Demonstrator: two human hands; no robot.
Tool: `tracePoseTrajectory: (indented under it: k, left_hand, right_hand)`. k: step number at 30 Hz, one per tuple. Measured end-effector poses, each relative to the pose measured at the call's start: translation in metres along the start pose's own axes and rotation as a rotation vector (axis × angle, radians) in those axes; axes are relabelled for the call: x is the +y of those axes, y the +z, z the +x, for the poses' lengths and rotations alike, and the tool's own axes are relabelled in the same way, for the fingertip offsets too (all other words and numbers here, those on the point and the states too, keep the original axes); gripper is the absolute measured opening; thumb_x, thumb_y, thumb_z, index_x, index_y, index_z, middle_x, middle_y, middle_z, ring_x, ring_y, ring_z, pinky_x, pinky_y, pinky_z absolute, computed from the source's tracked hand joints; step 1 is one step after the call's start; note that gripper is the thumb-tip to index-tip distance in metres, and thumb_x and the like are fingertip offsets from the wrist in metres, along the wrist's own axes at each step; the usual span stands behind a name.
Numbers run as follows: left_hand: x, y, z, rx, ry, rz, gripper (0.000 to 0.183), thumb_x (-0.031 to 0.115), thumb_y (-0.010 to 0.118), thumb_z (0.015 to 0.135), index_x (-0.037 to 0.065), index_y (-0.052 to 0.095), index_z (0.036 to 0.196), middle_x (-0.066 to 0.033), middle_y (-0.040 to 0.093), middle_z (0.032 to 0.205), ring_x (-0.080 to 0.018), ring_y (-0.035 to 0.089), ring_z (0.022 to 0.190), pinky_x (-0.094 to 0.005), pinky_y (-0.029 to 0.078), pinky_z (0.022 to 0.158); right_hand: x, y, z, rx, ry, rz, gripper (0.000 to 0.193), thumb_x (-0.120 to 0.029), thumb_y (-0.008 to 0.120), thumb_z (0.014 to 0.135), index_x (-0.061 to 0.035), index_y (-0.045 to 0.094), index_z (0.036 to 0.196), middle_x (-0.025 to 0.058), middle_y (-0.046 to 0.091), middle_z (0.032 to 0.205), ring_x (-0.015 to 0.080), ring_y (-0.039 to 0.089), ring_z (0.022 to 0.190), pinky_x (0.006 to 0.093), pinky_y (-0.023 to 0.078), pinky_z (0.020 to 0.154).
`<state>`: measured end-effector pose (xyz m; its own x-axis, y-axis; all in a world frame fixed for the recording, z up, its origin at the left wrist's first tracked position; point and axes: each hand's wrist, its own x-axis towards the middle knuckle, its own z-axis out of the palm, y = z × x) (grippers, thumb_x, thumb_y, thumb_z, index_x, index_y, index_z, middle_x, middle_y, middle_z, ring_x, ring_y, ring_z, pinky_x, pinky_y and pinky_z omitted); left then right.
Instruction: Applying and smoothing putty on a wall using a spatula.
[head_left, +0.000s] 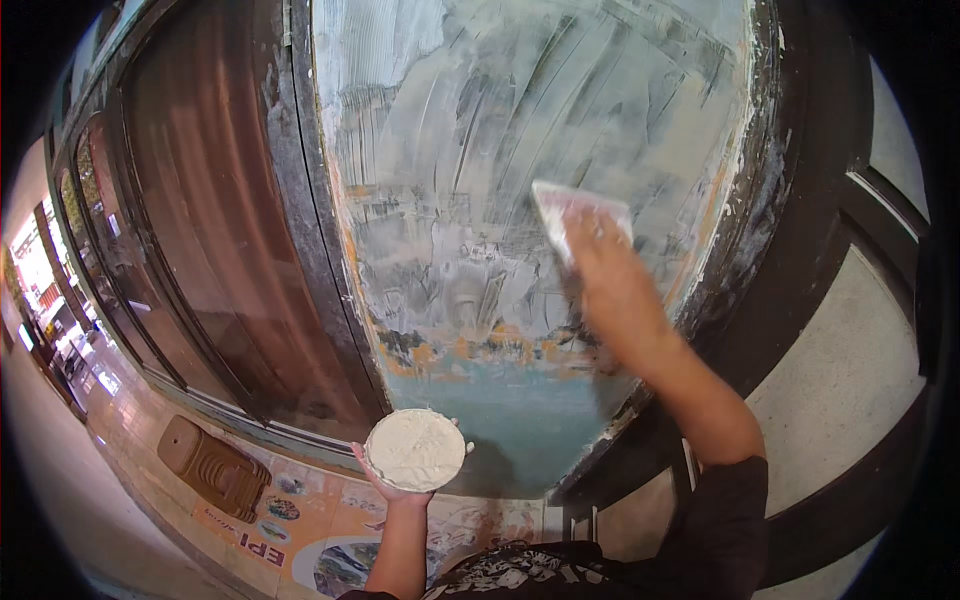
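Observation:
My right hand (602, 262) is closed on a flat, pale putty spreader (548, 215), its blade against the wall panel (480, 150); hand and tool are a little blurred. Streaks of whitish filler run across the upper and middle panel, over grey-green paint with orange patches lower down. Below, on the left, my left hand (398, 490) supports a round dish of putty (416, 450) from underneath. Cream-white putty fills it up to the rim. Fingertips show at the dish's sides, while the palm is hidden beneath it.
Dark wooden frames (300, 180) smeared with filler border the panel. On the left is a glass window (200, 190) with a brown curtain behind it. A stacked brown plastic chair (215, 465) lies near a printed sheet (255, 540) on the floor. Dark, pale-panelled woodwork (840, 340) stands at right.

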<state>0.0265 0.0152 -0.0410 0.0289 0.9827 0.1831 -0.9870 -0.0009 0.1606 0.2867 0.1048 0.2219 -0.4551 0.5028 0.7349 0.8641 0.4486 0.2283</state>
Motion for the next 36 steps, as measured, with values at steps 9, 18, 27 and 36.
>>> tracePoseTrajectory:
  k: [9,18,27,36]
  left_hand:
    - [-0.016,0.004,0.003,-0.007,-0.042,-0.074,0.103,0.091,0.038,0.076,0.018,0.044,0.148,-0.0201,0.043,0.15,-0.0565,0.037,0.135,-0.0848,0.024,0.102]
    - [-0.007,-0.013,0.009,-0.019,-0.012,0.027,0.097,0.089,0.041,0.078,0.02,0.05,0.145,-0.0195,0.042,0.152,-0.0582,0.034,0.136,-0.0855,0.022,0.101]
    - [-0.003,-0.003,0.011,0.003,-0.042,-0.036,0.097,0.088,0.041,0.078,0.02,0.048,0.146,-0.0196,0.041,0.152,-0.0587,0.034,0.136,-0.0858,0.022,0.101]
    - [0.016,0.004,-0.041,-0.037,0.001,-0.076,0.104,0.092,0.036,0.075,0.017,0.047,0.147,-0.0211,0.04,0.153,-0.0572,0.035,0.137,-0.0844,0.022,0.103]
  right_hand:
    - [0.057,-0.026,0.16,0.51,-0.06,-0.382,0.045,-0.004,0.046,0.094,0.0034,0.048,0.139,0.0236,0.053,0.142,0.0462,0.047,0.133,0.0484,0.041,0.11]
    - [0.047,0.007,0.152,0.271,0.067,-0.347,0.051,-0.021,0.057,0.098,-0.0014,0.047,0.144,0.0197,0.042,0.153,0.0493,0.039,0.138,0.0558,0.036,0.112]
    - [0.001,0.083,0.066,0.172,0.058,-0.377,0.055,-0.007,0.056,0.088,0.0038,0.048,0.142,0.0256,0.042,0.152,0.0538,0.038,0.138,0.0577,0.037,0.111]
    - [-0.046,0.035,0.024,0.031,-0.078,-0.102,0.056,-0.003,0.049,0.09,0.0079,0.042,0.144,0.0292,0.042,0.149,0.0551,0.036,0.138,0.0572,0.038,0.111]
